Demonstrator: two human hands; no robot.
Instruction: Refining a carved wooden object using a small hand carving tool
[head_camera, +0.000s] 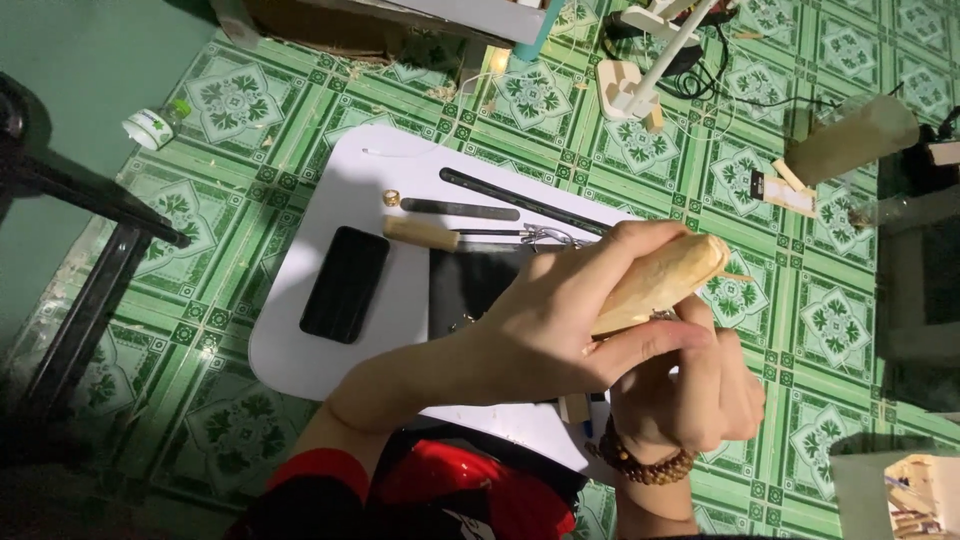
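Pale, stiff and probably light, the tapered carved wooden piece (660, 283) sits clamped in the left hand (560, 330) above the white board (330, 200), right hand (700, 390) closed beneath it.

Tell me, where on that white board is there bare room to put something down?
The white board is bare along its top left corner, above the phone, and on the strip left of the phone. The middle is crowded: wooden-handled tool, metal file, black ruler and dark mat, with both hands over the right side.
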